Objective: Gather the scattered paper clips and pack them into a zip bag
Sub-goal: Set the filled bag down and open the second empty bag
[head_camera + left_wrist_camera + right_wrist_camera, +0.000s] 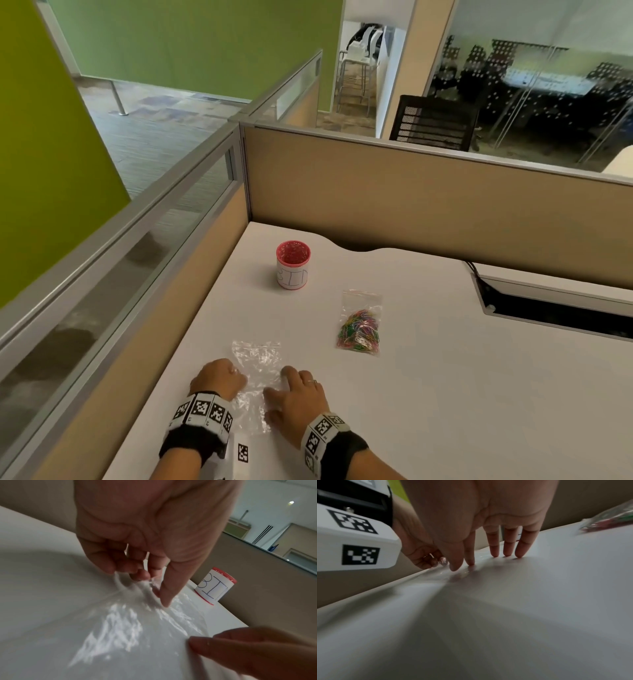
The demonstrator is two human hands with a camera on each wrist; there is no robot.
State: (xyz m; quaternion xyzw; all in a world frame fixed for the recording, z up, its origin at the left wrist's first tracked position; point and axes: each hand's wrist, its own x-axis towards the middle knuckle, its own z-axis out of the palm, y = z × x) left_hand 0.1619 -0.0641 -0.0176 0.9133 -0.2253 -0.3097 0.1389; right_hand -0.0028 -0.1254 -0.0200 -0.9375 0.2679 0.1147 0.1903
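Observation:
An empty clear zip bag [257, 363] lies crinkled on the white desk [445, 394] in front of me. My left hand [236, 377] pinches its left edge with curled fingers [137, 574], and the plastic bunches up under them. On the bag's right side my right hand [284, 383] presses down, its fingertips [494, 553] straight. A second zip bag [361, 325], packed with coloured paper clips [359, 330], lies farther back and to the right, apart from both hands. In the right wrist view that filled zip bag [611, 520] shows at the upper right.
A red mesh cup [293, 265] with a paper label reading BIN stands at the back of the desk, also seen as the cup [214, 586]. Tan partition walls [411, 192] close the desk at the back and left. A cable slot [555, 308] opens at the right.

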